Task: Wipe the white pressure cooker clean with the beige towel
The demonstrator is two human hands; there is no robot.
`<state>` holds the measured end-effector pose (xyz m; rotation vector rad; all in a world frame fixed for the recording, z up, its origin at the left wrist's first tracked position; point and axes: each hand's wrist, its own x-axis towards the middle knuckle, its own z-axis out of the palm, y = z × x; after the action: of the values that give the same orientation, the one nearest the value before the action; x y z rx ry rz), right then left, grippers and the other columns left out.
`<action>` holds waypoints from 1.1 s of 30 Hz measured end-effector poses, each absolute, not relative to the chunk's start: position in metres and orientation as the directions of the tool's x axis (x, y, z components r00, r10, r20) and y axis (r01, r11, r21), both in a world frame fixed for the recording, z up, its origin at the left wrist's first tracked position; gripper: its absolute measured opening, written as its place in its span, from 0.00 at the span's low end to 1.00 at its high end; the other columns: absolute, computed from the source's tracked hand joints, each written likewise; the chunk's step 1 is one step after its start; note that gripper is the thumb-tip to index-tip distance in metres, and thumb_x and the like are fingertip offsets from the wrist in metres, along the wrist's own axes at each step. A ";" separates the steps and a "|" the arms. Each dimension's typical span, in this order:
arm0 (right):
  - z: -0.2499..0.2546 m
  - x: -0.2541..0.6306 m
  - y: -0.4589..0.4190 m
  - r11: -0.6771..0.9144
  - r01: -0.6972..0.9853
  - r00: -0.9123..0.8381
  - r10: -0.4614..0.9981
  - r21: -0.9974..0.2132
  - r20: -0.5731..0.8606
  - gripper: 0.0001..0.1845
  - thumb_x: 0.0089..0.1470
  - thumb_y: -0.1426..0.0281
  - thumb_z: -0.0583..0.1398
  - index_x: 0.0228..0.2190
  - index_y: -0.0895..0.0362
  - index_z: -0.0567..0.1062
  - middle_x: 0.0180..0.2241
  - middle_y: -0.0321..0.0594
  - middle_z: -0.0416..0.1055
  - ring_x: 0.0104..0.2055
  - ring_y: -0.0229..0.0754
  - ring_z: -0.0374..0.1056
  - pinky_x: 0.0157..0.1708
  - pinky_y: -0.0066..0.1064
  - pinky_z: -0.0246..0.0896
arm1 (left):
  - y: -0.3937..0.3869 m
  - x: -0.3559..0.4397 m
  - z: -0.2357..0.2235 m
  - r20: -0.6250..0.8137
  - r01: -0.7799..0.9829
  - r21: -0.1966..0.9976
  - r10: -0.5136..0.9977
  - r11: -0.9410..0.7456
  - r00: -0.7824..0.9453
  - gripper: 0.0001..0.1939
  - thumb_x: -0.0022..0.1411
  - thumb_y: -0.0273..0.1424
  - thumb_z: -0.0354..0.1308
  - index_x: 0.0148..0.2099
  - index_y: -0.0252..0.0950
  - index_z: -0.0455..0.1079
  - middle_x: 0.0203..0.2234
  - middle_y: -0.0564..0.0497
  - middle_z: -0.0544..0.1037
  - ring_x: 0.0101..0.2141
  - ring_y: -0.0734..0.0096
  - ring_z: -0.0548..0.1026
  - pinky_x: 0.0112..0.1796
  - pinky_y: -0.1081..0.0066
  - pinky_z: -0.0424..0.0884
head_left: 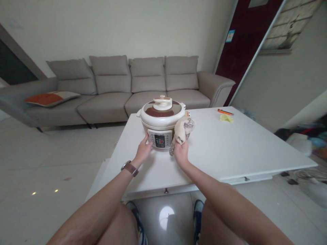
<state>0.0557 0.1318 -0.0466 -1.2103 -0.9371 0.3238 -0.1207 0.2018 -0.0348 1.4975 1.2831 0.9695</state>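
Note:
A white electric pressure cooker [163,123] with a brown-topped lid stands upright on the white table. Its control panel [160,139] faces me. My left hand [143,148] grips the cooker low on its left side, thumb near the panel and the other fingers partly hidden. In my right hand [181,153] is a bunched cream cloth [181,131] with dark print, closed in my fingers. The cloth lies against the cooker's right side and covers part of it.
On the table [245,149], an orange-and-black utility knife [225,111] and a yellow piece of paper or cloth [226,118] lie at the far right. Behind stands a grey sofa [148,76] with an orange cushion [52,98]. Drawer knobs [166,191] stick out in front.

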 end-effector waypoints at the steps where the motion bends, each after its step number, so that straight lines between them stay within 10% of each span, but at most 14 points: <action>1: -0.044 0.057 0.131 0.383 0.301 0.564 0.667 -0.873 0.487 0.33 0.60 0.71 0.53 0.67 0.55 0.65 0.60 0.48 0.74 0.65 0.47 0.66 0.68 0.49 0.58 | 0.201 -0.121 -0.034 -0.008 0.267 0.963 0.988 -0.034 0.154 0.40 0.61 0.30 0.59 0.75 0.43 0.57 0.74 0.47 0.56 0.59 0.51 0.74 0.45 0.63 0.80; 11: -0.031 0.086 0.151 0.431 0.758 0.202 0.559 -0.489 0.805 0.38 0.57 0.77 0.53 0.68 0.52 0.62 0.70 0.40 0.61 0.76 0.52 0.48 0.73 0.56 0.44 | 0.201 -0.135 -0.037 -0.067 0.238 0.971 0.974 0.013 0.219 0.42 0.58 0.31 0.62 0.74 0.48 0.59 0.72 0.52 0.60 0.64 0.49 0.68 0.39 0.69 0.79; 20: -0.028 0.089 0.155 0.345 0.839 0.185 0.546 -0.420 0.817 0.38 0.58 0.76 0.53 0.69 0.53 0.61 0.71 0.41 0.59 0.77 0.58 0.40 0.70 0.56 0.53 | 0.194 -0.133 -0.026 -0.097 0.207 0.977 0.969 0.050 0.228 0.38 0.55 0.30 0.63 0.69 0.46 0.68 0.71 0.49 0.62 0.62 0.46 0.71 0.38 0.68 0.79; 33: -0.030 0.088 0.141 0.475 0.880 -0.368 0.666 0.011 0.649 0.41 0.52 0.79 0.60 0.67 0.52 0.68 0.70 0.37 0.60 0.78 0.58 0.28 0.72 0.58 0.47 | 0.226 -0.158 -0.030 -0.070 0.078 0.995 0.997 0.068 0.020 0.23 0.53 0.29 0.57 0.53 0.35 0.74 0.52 0.37 0.81 0.38 0.61 0.82 0.31 0.68 0.76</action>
<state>0.0876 0.1408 -0.0299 -1.2752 -2.1478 -0.4831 -0.1583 0.2262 -0.0299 1.2248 1.2809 1.1043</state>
